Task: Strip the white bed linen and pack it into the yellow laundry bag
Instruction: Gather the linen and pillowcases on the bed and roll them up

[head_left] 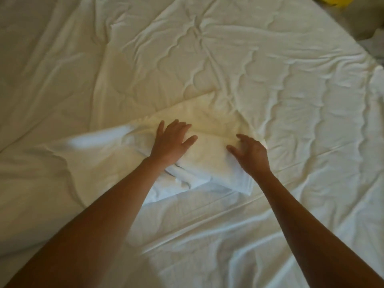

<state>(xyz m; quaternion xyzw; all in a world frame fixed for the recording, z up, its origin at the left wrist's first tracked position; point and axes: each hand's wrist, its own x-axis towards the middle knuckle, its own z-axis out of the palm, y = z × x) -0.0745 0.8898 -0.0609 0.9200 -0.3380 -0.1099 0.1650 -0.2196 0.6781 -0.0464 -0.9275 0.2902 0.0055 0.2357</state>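
Folded linen sits under her flat left hand; spread right hand grips nothing, so lifting may unfold it

I can read nothing here: no words, labels, brand marks or numbers show anywhere. The white linen under my hands is plain, and so is the sheet spread over the bed. The bit of yellow at the bed's far right corner carries no print that I can make out; too little of it shows.
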